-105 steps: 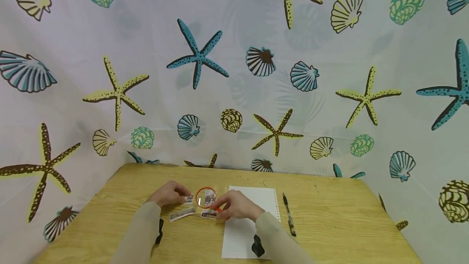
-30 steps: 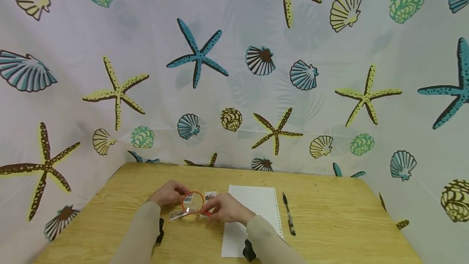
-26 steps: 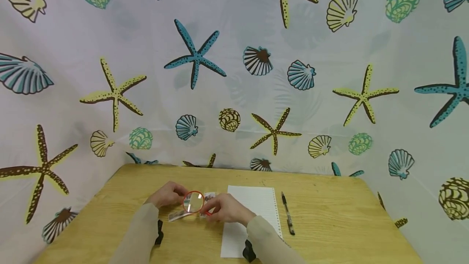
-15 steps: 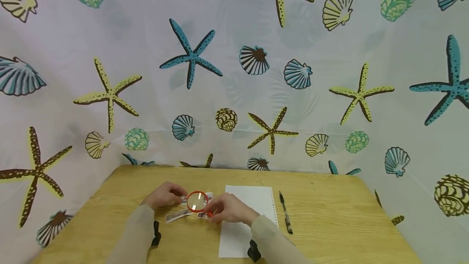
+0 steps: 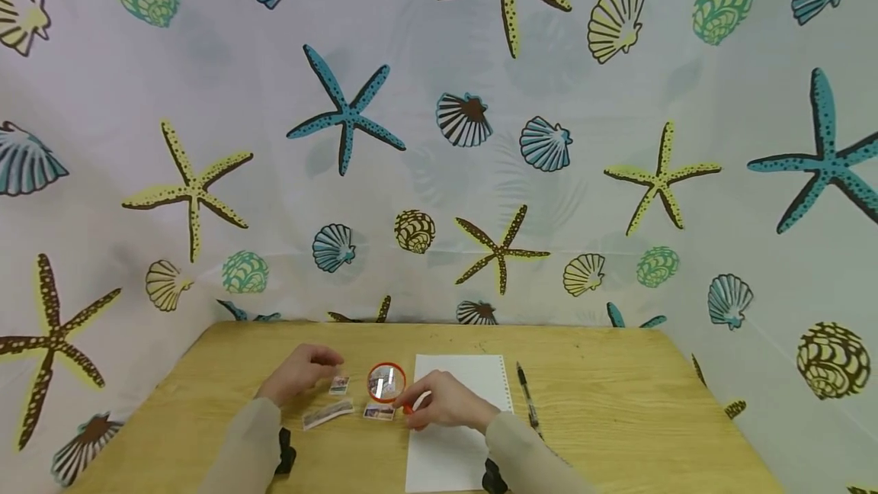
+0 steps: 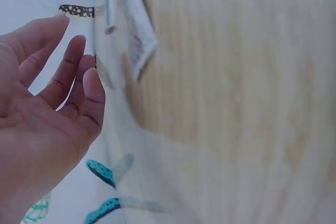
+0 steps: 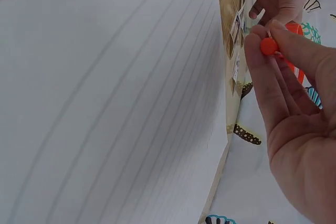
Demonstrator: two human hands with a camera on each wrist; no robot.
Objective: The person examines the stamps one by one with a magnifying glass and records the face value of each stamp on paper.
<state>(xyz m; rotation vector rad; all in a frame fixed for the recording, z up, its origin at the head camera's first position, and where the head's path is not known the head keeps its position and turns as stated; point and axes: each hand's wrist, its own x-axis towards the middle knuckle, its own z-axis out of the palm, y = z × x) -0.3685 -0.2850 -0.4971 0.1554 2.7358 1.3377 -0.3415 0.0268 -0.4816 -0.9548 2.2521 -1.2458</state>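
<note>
My right hand [image 5: 449, 401] pinches the red handle of a magnifying glass [image 5: 386, 382] between thumb and fingers; the handle's round end [image 7: 269, 46] shows in the right wrist view. Through the round lens, a printed picture is visible. Just below it lies another small picture [image 5: 379, 411], close to my right fingertips. My left hand [image 5: 299, 373] hovers behind a small picture cutout [image 5: 339, 385], its fingers loosely bent and holding nothing. In the left wrist view this hand [image 6: 52, 93] appears apart from the paper pieces. A long, slightly curled picture strip [image 5: 328, 414] lies nearer me.
A lined sheet of paper [image 5: 453, 456] lies under my right hand and forearm. To its right rests a black pen [image 5: 528, 400]. The wooden table [image 5: 617, 402] ends at a hanging cloth [image 5: 425, 174] printed with shells and starfish, which surrounds it on three sides.
The magnifying glass, over the left cutout a second ago, has moved right over the picture beside the sheet. My left hand has drawn back from the small cutout. The head view has shifted slightly.
</note>
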